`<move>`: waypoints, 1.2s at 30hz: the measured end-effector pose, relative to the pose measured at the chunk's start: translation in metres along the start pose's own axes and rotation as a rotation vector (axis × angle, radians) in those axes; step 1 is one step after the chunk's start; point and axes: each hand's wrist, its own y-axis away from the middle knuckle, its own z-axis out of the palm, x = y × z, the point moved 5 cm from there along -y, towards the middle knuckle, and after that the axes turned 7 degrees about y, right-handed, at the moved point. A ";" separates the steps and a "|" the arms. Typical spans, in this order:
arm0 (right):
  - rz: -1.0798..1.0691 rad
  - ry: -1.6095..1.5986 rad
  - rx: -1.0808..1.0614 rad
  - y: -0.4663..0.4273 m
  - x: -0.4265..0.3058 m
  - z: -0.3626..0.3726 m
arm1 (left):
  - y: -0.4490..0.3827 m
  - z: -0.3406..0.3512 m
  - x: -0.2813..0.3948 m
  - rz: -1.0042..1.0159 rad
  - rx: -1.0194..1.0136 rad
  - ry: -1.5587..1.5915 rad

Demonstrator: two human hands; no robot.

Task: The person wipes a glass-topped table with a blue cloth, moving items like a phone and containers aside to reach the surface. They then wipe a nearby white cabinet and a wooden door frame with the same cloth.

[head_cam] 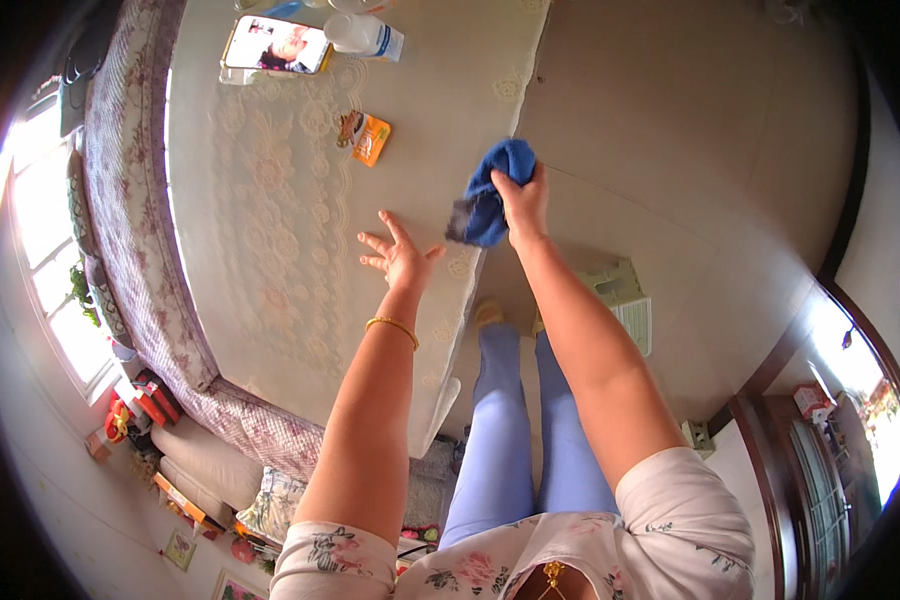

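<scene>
My right hand (526,201) grips a bunched blue cloth (487,217) at the long edge of the table. A dark grey corner hangs from the cloth on its left side. My left hand (400,255) holds nothing; its fingers are spread over the lace-patterned tablecloth (270,225). Whether its fingertips touch the surface, I cannot tell. Farther up the tabletop lies a small orange packet (370,139) with printing on it, apart from both hands.
A phone (276,45) with a lit screen rests at the table's far end beside a white bottle (351,34). A quilted floral sofa (124,187) runs along the left. A pale green plastic stool (621,292) stands on the floor at right, near my legs.
</scene>
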 end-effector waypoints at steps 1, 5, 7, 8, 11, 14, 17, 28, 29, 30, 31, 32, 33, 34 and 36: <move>-0.064 0.037 0.052 -0.010 -0.007 0.001 | -0.003 0.001 -0.001 -0.001 -0.002 0.006; -0.143 0.454 0.147 0.010 -0.018 -0.002 | 0.000 -0.001 0.007 -0.024 -0.025 0.007; -0.135 0.475 0.129 0.045 -0.014 -0.001 | 0.001 -0.003 0.006 -0.044 -0.016 -0.011; -0.103 0.485 0.099 0.060 -0.005 -0.001 | 0.001 -0.004 0.008 -0.046 -0.010 -0.026; -0.052 0.490 0.064 0.095 0.012 0.000 | -0.004 0.002 -0.004 -0.062 0.006 -0.115; 0.076 0.397 -0.029 0.075 0.022 -0.003 | -0.002 0.001 -0.003 -0.053 0.002 -0.115; 0.100 0.318 -0.075 0.032 0.021 -0.009 | -0.001 0.003 -0.002 -0.055 -0.080 -0.035; 0.050 0.013 0.020 -0.262 -0.133 0.005 | 0.003 0.005 -0.009 -0.040 -0.123 0.001; 0.018 0.126 0.027 -0.294 -0.140 0.000 | 0.001 0.003 -0.004 -0.041 -0.136 -0.012; -0.039 0.244 0.034 -0.303 -0.158 0.002 | 0.003 0.000 -0.001 -0.057 -0.146 -0.023; -0.122 0.313 0.067 -0.303 -0.157 0.003 | 0.003 -0.001 0.001 -0.071 -0.158 -0.034; -0.208 0.382 0.103 -0.301 -0.152 0.000 | 0.004 -0.001 0.003 -0.076 -0.164 -0.045; -0.293 0.445 0.134 -0.295 -0.151 0.003 | 0.003 -0.002 0.003 -0.084 -0.164 -0.057; -0.335 0.527 0.191 -0.273 -0.141 0.001 | 0.003 -0.002 0.003 -0.091 -0.165 -0.070; -0.303 0.504 0.192 -0.214 -0.118 0.000 | 0.004 -0.003 0.003 -0.087 -0.169 -0.074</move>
